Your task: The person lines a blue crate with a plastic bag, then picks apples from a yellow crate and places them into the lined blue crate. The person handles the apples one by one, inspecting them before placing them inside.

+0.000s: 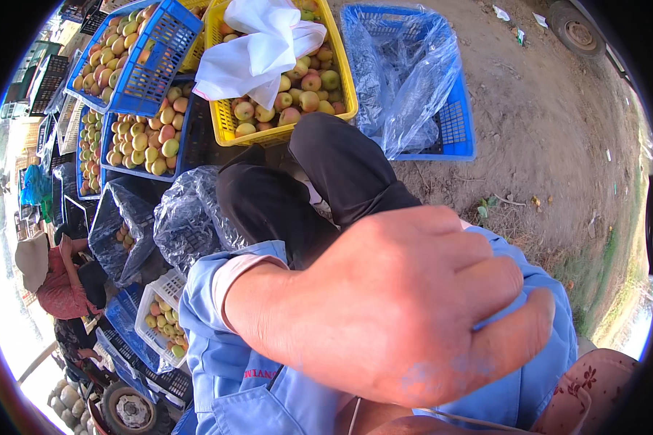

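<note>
My left hand (402, 310) is raised close to the camera, in front of my blue jacket (256, 408). Its back faces me and its fingers curl toward the right. The palm is hidden, so whatever it may hold cannot be seen. My right hand is out of view. Beyond my knees in dark trousers (337, 157) stands a yellow plastic crate (350, 81) of yellow-red apples (309, 101). A crumpled white cloth (256, 51) lies over part of the apples. To its right, a blue crate (464, 136) has a clear plastic liner (413, 92) bunched inside.
Left of the yellow crate, a tilted blue crate (158, 76) of apples rests above another apple-filled crate (144, 142). Plastic-lined crates (117, 217) and a white crate (144, 326) stand nearer. A person in a hat (62, 283) bends at far left. Bare soil (533, 125) lies right.
</note>
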The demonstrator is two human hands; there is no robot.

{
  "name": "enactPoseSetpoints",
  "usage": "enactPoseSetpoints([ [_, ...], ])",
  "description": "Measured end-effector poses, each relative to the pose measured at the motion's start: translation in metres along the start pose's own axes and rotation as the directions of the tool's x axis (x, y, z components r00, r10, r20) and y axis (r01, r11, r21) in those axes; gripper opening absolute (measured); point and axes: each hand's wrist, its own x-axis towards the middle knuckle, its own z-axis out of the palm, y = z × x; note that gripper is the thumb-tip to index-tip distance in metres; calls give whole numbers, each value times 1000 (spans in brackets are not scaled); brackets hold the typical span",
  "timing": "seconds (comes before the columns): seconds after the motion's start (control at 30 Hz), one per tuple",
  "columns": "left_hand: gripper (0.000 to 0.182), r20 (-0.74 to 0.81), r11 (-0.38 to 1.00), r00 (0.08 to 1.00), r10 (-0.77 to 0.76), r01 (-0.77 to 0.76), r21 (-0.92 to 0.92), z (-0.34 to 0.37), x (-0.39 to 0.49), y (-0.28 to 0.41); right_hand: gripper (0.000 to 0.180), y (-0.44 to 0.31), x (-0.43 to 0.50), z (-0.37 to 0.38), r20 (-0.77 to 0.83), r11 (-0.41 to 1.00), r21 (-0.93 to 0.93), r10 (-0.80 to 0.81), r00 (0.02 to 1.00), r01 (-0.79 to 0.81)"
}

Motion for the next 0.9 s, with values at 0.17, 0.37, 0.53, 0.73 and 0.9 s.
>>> enactPoseSetpoints([
  [0.17, 16, 60, 984, 995, 84, -93, 152, 10, 11, 58, 33, 35, -23, -6, -90, 997, 58, 57, 994, -52],
  [0.37, 16, -12, 996, 1000, 13, -12, 91, 12, -10, 92, 33, 56, -35, -20, -171, 986, 135, 119, 978, -97],
  [0.53, 18, -144, 999, 989, -45, 42, -27, 14, -32, 98, 33, 76, -36, -41, -246, 968, 215, 178, 953, -126],
  [0.73, 20, -319, 915, 902, -291, 165, -369, 56, -77, 68, 33, 91, -30, -82, -309, 933, 336, 238, 921, -129],
  [0.9, 20, -266, 689, 720, -641, 387, -612, 105, -160, 22, 34, 96, -28, -106, -396, 861, 509, 255, 882, -20],
])
